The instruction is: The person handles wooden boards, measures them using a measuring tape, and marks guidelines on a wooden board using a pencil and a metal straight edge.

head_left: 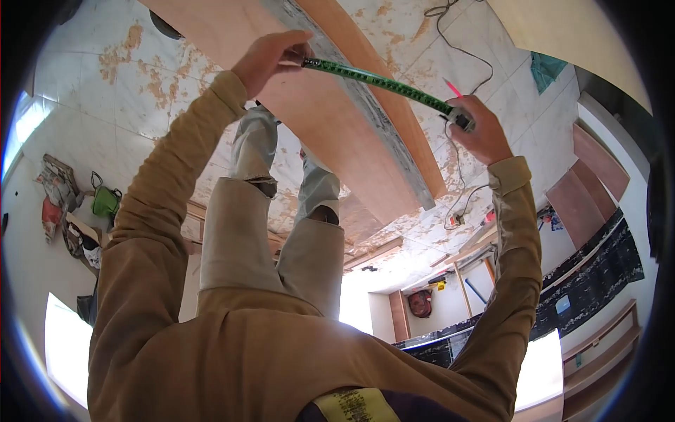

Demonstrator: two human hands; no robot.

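A green tape measure blade (383, 83) stretches in a slight bow between my hands, above the wood panels. My left hand (273, 60) pinches the blade's end. My right hand (481, 130) is wrapped round the tape measure's case (460, 118), and a thin pink stick, perhaps a pencil (452, 88), pokes up from the same hand. Beneath the blade lie a wide light-brown wood panel (316, 119), a paint-smeared grey straight bar (394, 148) along it, and a narrower wood strip (415, 133) on the far side.
A dark cable (467, 56) runs over the stained tile floor (105, 98). At the right, wood sheets (583, 190) lean near a black marbled counter (598, 274). Bags, including a green bag (105, 200), hang at the left. A pale board (583, 42) juts in at the upper right.
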